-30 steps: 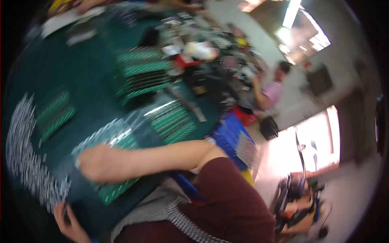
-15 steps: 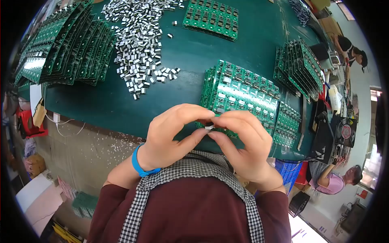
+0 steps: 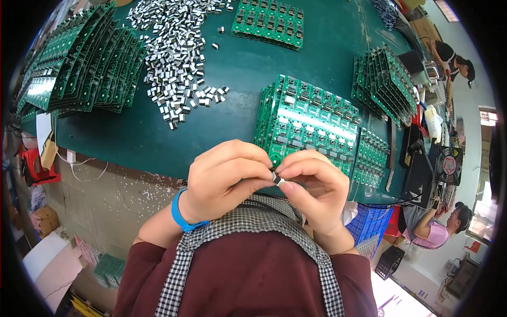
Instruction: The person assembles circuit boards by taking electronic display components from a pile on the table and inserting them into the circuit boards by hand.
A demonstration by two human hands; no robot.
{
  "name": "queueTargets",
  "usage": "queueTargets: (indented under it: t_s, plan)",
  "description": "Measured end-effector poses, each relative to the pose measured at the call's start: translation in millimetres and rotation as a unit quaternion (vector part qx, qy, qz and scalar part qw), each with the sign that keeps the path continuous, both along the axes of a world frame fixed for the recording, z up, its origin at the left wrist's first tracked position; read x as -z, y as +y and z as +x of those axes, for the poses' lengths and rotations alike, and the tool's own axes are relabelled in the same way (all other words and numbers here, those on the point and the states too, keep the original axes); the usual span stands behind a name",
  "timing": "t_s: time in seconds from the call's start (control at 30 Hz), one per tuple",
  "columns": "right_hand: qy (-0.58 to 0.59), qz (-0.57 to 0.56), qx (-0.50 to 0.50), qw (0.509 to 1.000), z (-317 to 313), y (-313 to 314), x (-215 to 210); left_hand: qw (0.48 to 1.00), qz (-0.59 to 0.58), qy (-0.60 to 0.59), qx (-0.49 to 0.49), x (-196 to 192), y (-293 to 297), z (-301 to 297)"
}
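Note:
Between the fingertips of both hands is a small black-and-white block [image 3: 277,179], held close in front of my apron. My left hand [image 3: 229,177], with a blue wristband behind it, pinches the block's left side. Thumb and fingers of my right hand [image 3: 314,185] grip its right side. Just beyond the hands lies a stack of green circuit boards [image 3: 317,124], fitted with rows of dark and pale parts. A large heap of small white-and-black blocks [image 3: 174,63] spreads over the green table [image 3: 227,116], and they look like the held one.
Tall leaning stacks of circuit boards [image 3: 68,63] stand at the far left. Another board stack [image 3: 269,24] lies at the back, with upright boards [image 3: 385,84] at the right. A smaller board panel [image 3: 371,158] is right of the near stack. Two people sit farther right, near a fan [image 3: 449,165].
Both hands have closed in tighter around the small block, which now sits slightly lower and tilted. The left fingers have curled in more. The whole view has shifted a little.

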State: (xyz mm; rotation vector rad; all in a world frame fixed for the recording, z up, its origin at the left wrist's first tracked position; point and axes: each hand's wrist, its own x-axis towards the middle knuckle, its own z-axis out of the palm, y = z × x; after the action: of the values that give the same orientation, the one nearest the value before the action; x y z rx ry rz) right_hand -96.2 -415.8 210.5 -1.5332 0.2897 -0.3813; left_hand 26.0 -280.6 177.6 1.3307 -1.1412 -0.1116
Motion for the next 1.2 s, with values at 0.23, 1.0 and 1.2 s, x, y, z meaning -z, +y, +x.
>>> queueTargets:
  t_s: [0.23, 1.0, 1.2]
  plan:
    - [-0.082, -0.29, -0.099, 0.948, 1.7, -14.3, -3.2, 0.992, -0.037, 0.064, 0.102, 8.7, 2.2, 0.9]
    - [-0.128, -0.424, -0.019, 0.896, 9.6, -15.5, 7.8, 0.993, -0.017, -0.113, -0.043, 13.6, -5.5, 10.7]
    - [-0.01, -0.397, 0.007, 0.918, 21.1, -45.2, -13.0, 0.993, 0.024, -0.114, -0.017, 9.7, 0.8, 25.1]
